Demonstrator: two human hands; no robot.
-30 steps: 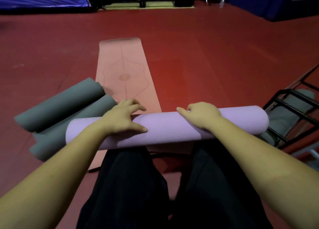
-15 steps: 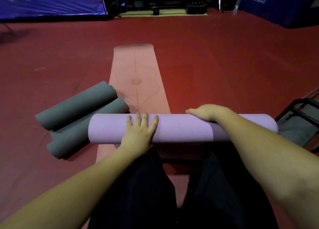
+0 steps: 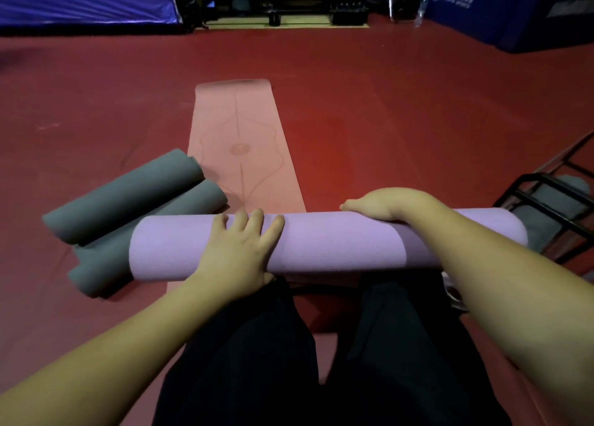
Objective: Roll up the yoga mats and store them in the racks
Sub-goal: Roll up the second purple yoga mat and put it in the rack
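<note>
**Lilac mat rolled and in hand, rack an arm's reach to the right**

A person crouched over a rolled lilac yoga mat (image 3: 337, 242) that lay crosswise in front of their knees, on the near end of a pink mat (image 3: 239, 149) spread flat on the red floor (image 3: 401, 113). The left hand (image 3: 239, 249) lay on top of the roll with fingers straight and spread, pressing rather than gripping. The right hand (image 3: 381, 202) curved over the roll's far edge; its fingertips dropped behind the mat, so whether they hooked round it could not be told. Two rolled grey mats (image 3: 128, 213) lay side by side just left of the lilac roll, touching its end. A black metal rack (image 3: 553, 200) stood at the right edge, close to the roll's right end, with a grey mat (image 3: 559, 207) apparently already inside.

The lilac roll looked light, soft and springy, its textured foam unlikely to slip but likely to loosen once pressure came off. The safest hold would probably be both hands wrapped round the cylinder, spaced either side of the middle, keeping the free outer edge pinned underneath while it was carried to the rack.
</note>
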